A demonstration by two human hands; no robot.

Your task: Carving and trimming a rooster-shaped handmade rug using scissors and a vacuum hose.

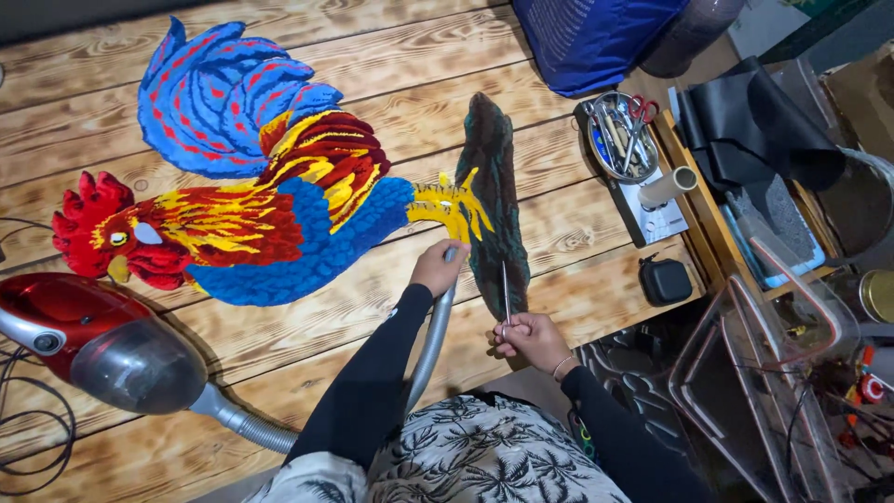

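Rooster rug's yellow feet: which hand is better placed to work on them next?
Probably the left hand: it grips the vacuum tube right at the yellow feet of the rooster rug. The right hand holds a thin metal tool lower down, beside the dark base strip.

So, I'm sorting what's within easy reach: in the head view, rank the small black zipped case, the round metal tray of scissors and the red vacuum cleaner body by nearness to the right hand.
1. Small black zipped case: just right of the right hand, at the table edge.
2. Round metal tray of scissors: farther up the table, to the right.
3. Red vacuum cleaner body: far left, across the table.
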